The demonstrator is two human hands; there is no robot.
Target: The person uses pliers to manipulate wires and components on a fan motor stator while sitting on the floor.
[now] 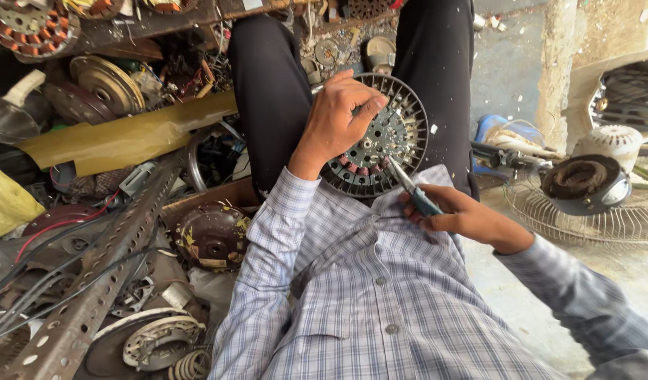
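Round slotted fan motor core rests on the person's lap, between the dark-trousered thighs. Left hand clasps its upper rim, steadying it. Right hand is clenched around teal-handled pliers, tips touching the core's lower right edge. Step in hand, by my reading: working at the windings. Next move calls for a firm hold and careful tip placement. Scrap motor parts lie beside the left leg

It is a repair workshop for fans: old motor windings, rotor discs, a fan grille and perforated metal bars lie everywhere.
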